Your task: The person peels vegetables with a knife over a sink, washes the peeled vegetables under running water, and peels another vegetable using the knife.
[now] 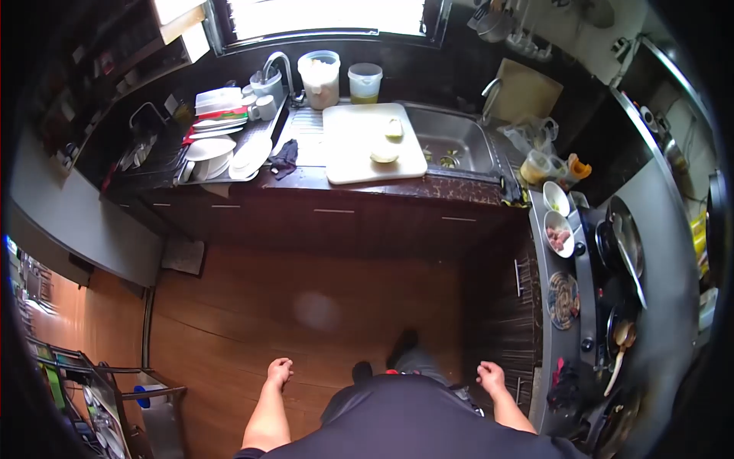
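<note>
My left hand (281, 372) hangs over the wooden floor with its fingers curled in, and nothing shows in it. On the other side, my right hand (491, 376) is also loosely closed, held near the dark cabinet front, with nothing visible in it. Neither hand touches anything. Ahead of me, a white cutting board (352, 145) lies on the counter, partly over the sink (459, 141). Two pale, rounded vegetable pieces rest on the board: a smaller one (394, 128) and a larger one (384, 155).
A dish rack with white plates (210, 149) stands left of a dark cloth (284, 159). Behind the board are a large tub (319, 80) and a smaller tub (365, 83). At right, a bowl of pinkish pieces (559, 234) sits near the stove with its pans (623, 333).
</note>
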The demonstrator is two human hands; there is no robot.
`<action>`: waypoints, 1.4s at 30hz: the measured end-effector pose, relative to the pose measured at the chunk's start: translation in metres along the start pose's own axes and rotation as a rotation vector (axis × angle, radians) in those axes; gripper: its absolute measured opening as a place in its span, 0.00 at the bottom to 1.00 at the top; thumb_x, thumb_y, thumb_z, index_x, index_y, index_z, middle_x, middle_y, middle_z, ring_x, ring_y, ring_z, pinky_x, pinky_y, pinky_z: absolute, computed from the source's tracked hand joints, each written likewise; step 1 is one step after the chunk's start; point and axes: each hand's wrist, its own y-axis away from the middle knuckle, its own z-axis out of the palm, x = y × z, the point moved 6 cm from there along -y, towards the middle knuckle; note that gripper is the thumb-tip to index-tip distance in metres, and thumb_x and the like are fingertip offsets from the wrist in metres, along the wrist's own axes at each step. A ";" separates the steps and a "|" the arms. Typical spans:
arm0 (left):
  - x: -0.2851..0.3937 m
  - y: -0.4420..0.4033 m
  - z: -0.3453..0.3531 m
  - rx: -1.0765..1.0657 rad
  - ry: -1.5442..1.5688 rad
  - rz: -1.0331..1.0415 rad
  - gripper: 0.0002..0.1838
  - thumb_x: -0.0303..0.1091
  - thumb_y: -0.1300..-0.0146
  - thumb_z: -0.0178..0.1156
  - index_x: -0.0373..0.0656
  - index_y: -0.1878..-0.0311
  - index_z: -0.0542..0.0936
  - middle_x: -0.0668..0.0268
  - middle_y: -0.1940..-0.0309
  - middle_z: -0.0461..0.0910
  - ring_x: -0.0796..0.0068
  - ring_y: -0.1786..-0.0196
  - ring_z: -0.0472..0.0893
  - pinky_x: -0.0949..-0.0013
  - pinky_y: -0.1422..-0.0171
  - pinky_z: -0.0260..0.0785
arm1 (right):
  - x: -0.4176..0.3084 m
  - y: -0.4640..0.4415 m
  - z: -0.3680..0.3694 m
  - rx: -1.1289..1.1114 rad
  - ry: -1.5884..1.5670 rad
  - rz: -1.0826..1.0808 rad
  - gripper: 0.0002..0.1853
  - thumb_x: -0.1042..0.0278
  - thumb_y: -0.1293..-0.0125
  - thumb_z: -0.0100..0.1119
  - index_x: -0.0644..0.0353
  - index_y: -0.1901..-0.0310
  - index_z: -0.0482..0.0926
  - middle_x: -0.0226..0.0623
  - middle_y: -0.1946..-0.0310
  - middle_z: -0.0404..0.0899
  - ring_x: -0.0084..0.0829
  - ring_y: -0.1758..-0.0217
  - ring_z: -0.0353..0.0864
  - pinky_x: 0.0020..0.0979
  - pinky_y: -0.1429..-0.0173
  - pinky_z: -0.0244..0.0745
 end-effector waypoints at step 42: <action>1.016 -0.167 -0.172 1.024 -0.230 1.363 0.12 0.32 0.32 0.69 0.44 0.46 0.87 0.52 0.50 0.87 0.45 0.46 0.86 0.50 0.40 0.80 | -0.483 -0.281 -0.001 0.312 0.229 -0.134 0.15 0.71 0.24 0.67 0.68 0.41 0.86 0.44 0.51 0.89 0.32 0.57 0.89 0.32 0.58 0.89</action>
